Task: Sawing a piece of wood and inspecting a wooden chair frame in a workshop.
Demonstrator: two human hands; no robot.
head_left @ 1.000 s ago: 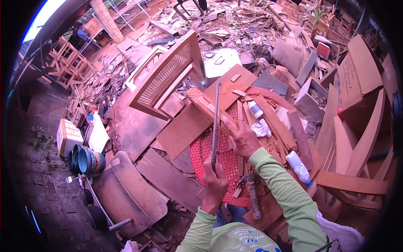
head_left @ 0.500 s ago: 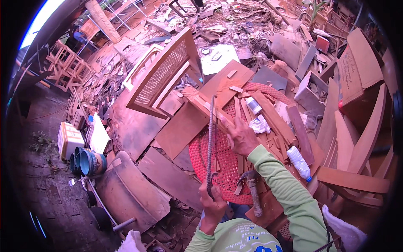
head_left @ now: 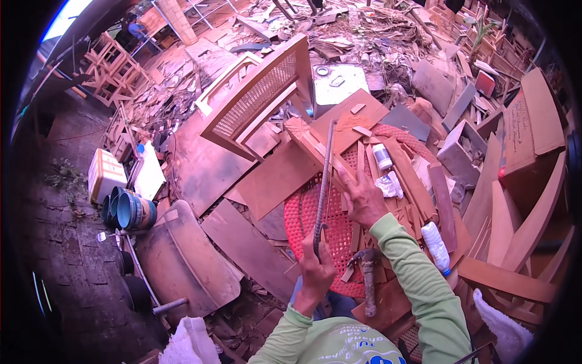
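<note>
My left hand [head_left: 316, 267] is wrapped round the near end of a bow saw [head_left: 323, 194] with a frame of bent ribbed rod. Its thin blade runs alongside the rod, and the far end reaches across a long piece of wood [head_left: 310, 141]. On the near end of that wood lies my right hand [head_left: 366, 201], its fingers stretched along it and its thumb partly hidden. Below both is a round red woven seat [head_left: 298, 233] strewn with wood strips. A hammer [head_left: 369, 282] rests close to me, right of my left hand.
A cane-backed chair frame [head_left: 259, 97] stands beyond the wood. Right of my right hand are a small white bottle [head_left: 382, 156], crumpled white plastic [head_left: 389, 184] and a plastic bottle [head_left: 435, 247]. Curved wooden parts [head_left: 533, 212] crowd the right; blue buckets [head_left: 134, 210] stand left.
My left hand and the saw have moved forward, away from me, across the wood. My right hand keeps its place on the wood. The whole view has shifted a little.
</note>
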